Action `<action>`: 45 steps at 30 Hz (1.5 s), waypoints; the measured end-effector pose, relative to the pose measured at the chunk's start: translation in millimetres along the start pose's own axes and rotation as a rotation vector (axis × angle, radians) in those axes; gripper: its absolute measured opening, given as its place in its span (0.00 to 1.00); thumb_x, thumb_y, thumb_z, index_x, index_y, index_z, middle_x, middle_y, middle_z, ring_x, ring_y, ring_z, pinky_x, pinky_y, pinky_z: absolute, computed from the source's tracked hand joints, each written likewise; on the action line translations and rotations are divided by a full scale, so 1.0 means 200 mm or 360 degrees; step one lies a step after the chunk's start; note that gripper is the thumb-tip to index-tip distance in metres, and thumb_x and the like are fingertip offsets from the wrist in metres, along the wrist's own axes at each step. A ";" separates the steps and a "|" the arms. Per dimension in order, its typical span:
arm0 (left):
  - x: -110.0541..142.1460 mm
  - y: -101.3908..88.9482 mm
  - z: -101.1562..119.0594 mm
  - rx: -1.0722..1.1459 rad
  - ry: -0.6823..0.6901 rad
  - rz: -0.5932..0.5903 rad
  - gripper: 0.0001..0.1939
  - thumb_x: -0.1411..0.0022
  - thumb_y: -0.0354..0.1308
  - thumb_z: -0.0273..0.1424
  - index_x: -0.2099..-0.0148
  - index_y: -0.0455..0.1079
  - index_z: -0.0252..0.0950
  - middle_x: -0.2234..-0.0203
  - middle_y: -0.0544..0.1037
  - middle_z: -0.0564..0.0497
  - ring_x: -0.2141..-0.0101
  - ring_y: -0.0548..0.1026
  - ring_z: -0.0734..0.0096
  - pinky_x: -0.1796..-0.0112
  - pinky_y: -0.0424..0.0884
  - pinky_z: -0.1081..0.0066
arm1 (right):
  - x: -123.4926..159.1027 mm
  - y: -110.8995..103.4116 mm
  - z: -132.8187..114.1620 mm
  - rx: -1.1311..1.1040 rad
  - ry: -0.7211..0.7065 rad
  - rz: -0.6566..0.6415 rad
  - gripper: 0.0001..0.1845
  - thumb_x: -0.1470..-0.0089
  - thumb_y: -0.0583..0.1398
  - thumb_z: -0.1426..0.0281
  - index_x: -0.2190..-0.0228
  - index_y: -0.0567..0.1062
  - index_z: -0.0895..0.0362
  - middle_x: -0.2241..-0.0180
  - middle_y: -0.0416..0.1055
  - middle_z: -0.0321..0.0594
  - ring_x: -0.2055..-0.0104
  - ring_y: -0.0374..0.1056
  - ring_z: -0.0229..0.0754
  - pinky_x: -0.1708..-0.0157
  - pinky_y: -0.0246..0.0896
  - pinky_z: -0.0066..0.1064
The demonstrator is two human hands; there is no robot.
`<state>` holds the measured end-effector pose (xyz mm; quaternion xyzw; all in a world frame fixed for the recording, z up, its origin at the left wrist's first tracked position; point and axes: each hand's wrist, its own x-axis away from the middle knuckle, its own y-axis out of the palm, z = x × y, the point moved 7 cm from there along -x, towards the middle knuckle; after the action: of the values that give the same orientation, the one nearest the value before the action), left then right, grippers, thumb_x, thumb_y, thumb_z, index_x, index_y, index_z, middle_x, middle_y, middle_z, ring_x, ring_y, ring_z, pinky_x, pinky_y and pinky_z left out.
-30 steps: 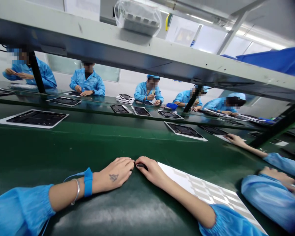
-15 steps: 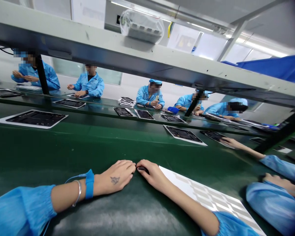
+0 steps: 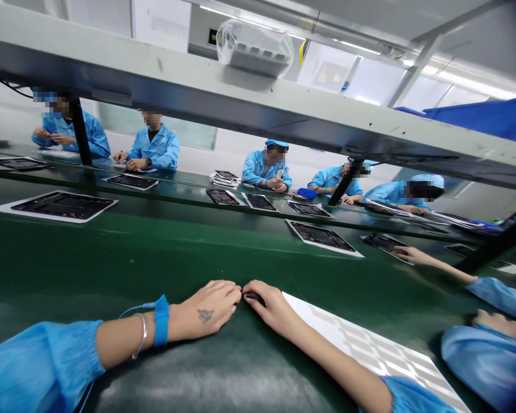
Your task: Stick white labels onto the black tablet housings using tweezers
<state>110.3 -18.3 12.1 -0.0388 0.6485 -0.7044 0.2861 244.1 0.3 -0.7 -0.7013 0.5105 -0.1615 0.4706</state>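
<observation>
The left hand [image 3: 212,308] rests low over the green bench [image 3: 189,373], its fingers close together and bent down at the tips; whether they pinch anything cannot be told. Its fingertips come right up to those of the right hand [image 3: 270,305], so close that touching or apart is hard to say. The right hand's fingers curl round and pinch a small dark piece [image 3: 257,297], which sits between thumb and forefinger, just above the bench. A blue strap [image 3: 161,321] and a silver bracelet [image 3: 141,337] circle the left wrist, and a dark tattoo [image 3: 205,315] marks the back of that hand.

Beside and partly behind the right forearm lies a white sheet [image 3: 363,335] bearing rows of pale grey patches; any print on it is too faint to read. Beyond the hands, one black panel [image 3: 64,205] lies on white paper at the left, and another panel [image 3: 322,236] lies farther right. A co-worker's hand [image 3: 406,254] touches a third panel [image 3: 380,242].

On the shelf [image 3: 155,66] sits a clear bag [image 3: 258,49]. Behind it, a small dark sign [image 3: 212,37] carries marks too small to read.
</observation>
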 end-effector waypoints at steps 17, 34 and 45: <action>0.00 0.01 -0.01 0.0064 -0.0030 -0.0018 0.09 0.29 0.45 0.26 0.50 0.65 0.35 0.50 0.74 0.42 0.46 0.71 0.58 0.44 0.67 0.57 | 0.00 -0.01 -0.01 -0.0041 -0.0033 0.0042 0.09 0.42 0.55 0.77 0.64 0.73 0.54 0.65 0.76 0.40 0.61 0.72 0.44 0.61 0.63 0.33; -0.01 0.02 -0.02 0.0056 0.0034 -0.0014 0.10 0.28 0.44 0.26 0.52 0.65 0.33 0.52 0.74 0.41 0.47 0.71 0.56 0.46 0.67 0.58 | 0.00 -0.03 -0.03 -0.0009 -0.0032 0.0050 0.09 0.42 0.56 0.78 0.65 0.74 0.54 0.66 0.76 0.40 0.62 0.72 0.43 0.60 0.64 0.33; -0.01 0.03 -0.02 0.0043 0.0018 -0.0013 0.13 0.27 0.41 0.28 0.51 0.65 0.35 0.50 0.74 0.42 0.46 0.70 0.58 0.44 0.66 0.58 | 0.00 -0.03 -0.02 -0.0002 -0.0026 0.0044 0.08 0.42 0.56 0.77 0.64 0.74 0.54 0.65 0.76 0.40 0.62 0.72 0.43 0.60 0.64 0.33</action>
<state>111.4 -13.1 6.8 -0.0335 0.6402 -0.7145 0.2802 244.0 -1.5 5.6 -0.6957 0.5165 -0.1488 0.4765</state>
